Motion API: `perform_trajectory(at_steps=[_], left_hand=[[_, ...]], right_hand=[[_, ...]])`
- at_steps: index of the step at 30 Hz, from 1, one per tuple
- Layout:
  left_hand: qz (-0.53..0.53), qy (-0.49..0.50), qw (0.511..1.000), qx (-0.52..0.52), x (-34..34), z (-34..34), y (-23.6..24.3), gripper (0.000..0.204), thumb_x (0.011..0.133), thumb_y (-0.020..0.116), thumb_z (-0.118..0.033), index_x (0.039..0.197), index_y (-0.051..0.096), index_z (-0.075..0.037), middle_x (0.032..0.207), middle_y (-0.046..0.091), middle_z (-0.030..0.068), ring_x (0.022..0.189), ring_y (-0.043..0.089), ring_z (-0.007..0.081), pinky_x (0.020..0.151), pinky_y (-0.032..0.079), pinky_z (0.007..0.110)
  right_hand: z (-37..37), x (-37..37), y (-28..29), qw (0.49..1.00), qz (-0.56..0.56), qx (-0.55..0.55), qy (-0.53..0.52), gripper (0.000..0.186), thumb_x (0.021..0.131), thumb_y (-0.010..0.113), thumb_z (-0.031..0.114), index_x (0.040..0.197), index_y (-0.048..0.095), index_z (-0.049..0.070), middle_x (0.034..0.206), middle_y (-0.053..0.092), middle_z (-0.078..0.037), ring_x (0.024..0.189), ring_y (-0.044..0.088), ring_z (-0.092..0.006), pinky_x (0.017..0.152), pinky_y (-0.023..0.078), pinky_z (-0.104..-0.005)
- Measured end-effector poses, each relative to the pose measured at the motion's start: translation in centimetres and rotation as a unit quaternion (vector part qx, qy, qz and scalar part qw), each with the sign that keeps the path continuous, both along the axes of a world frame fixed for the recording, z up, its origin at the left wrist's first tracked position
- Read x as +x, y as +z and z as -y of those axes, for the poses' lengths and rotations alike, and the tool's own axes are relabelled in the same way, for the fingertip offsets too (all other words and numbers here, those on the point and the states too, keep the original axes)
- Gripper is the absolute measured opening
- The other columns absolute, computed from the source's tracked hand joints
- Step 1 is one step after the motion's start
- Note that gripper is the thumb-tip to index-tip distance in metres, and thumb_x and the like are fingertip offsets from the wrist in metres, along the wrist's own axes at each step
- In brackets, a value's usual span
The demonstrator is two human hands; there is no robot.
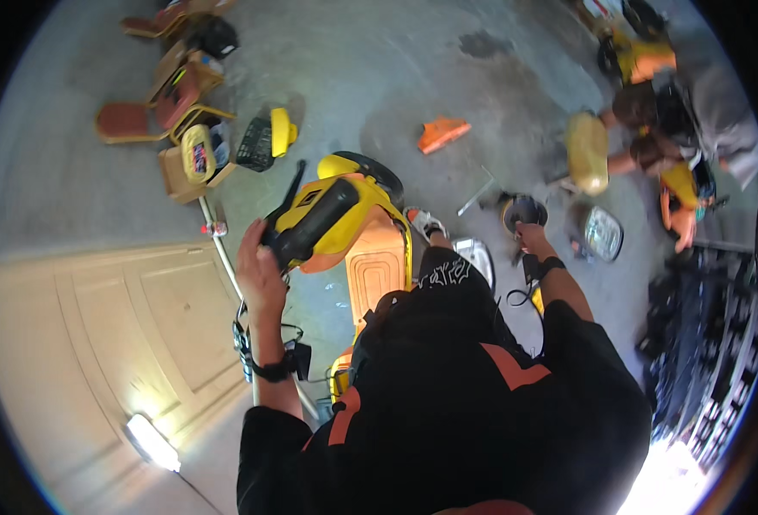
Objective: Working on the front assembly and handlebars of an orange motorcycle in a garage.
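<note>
Your black shirt (473,421) is filling the foreground while you're apparently steadying the yellow-and-orange scooter (377,262) on the floor (336,103), left grip (260,270) touching its black handlebar assembly (319,225), closure unclear, right grip (531,239) seemingly pinching a dark round object (524,209), the next move likely calling for balance.

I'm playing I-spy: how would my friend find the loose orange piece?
Find the yellow-orange scooter beside the person's left hand. Ahead and right of its black front tyre, an angular orange piece lies on the grey floor. Unlike the thin silver rod nearby, it is broad and bright.
</note>
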State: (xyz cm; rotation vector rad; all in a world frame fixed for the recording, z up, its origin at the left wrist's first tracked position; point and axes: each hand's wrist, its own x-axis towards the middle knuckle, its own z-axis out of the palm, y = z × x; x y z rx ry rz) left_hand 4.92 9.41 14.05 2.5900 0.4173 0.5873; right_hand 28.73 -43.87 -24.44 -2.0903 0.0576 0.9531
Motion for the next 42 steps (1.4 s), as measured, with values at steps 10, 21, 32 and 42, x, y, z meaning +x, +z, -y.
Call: perform_trajectory(at_steps=[10,21,32,42], left_hand=[[0.069,0.177,0.971,0.147,-1.1,1.1,-2.9,0.066,0.096,0.022,-0.041,0.116,0.061,0.008,0.111,0.066,0.0216,0.099,0.065,0.0329,0.088,0.052,0.040],[0.043,0.078,0.894,0.440,-6.0,-4.5,-5.6,0.055,0.084,0.071,-0.006,0.125,0.033,-0.003,0.110,0.062,0.0181,0.088,0.067,0.0345,0.069,0.057,0.038],[0.158,0.127,0.977,0.059,-0.1,1.3,-3.9,0.060,0.098,0.023,-0.032,0.109,0.063,0.011,0.106,0.066,0.0245,0.097,0.065,0.0358,0.087,0.053,0.043],[0.162,0.115,0.979,0.044,0.4,1.4,-2.6,0.051,0.100,0.028,-0.026,0.101,0.065,0.008,0.101,0.068,0.0236,0.094,0.066,0.0388,0.086,0.052,0.044]], right_hand=[[-0.4,-15.6,-6.6,0.893,-0.301,-0.171,-0.289,0.027,0.083,0.058,0.029,0.079,0.063,0.002,0.063,0.055,-0.008,0.053,0.052,-0.0220,0.052,0.046,-0.0398],[6.6,-6.0,-9.7,0.757,-0.228,0.060,-0.610,0.025,0.088,0.055,0.023,0.066,0.046,0.013,0.054,0.040,-0.001,0.039,0.037,-0.0158,0.037,0.031,-0.0327],[10.3,-9.2,-7.2,0.877,-0.225,0.044,-0.421,0.020,0.081,0.062,0.019,0.066,0.054,0.010,0.054,0.050,-0.006,0.042,0.047,-0.0208,0.040,0.038,-0.0386],[14.2,-3.8,-4.8,0.886,-0.053,-0.372,0.271,0.028,0.071,0.065,0.023,0.095,0.072,0.011,0.084,0.070,-0.016,0.080,0.068,-0.0322,0.071,0.054,-0.0405]])
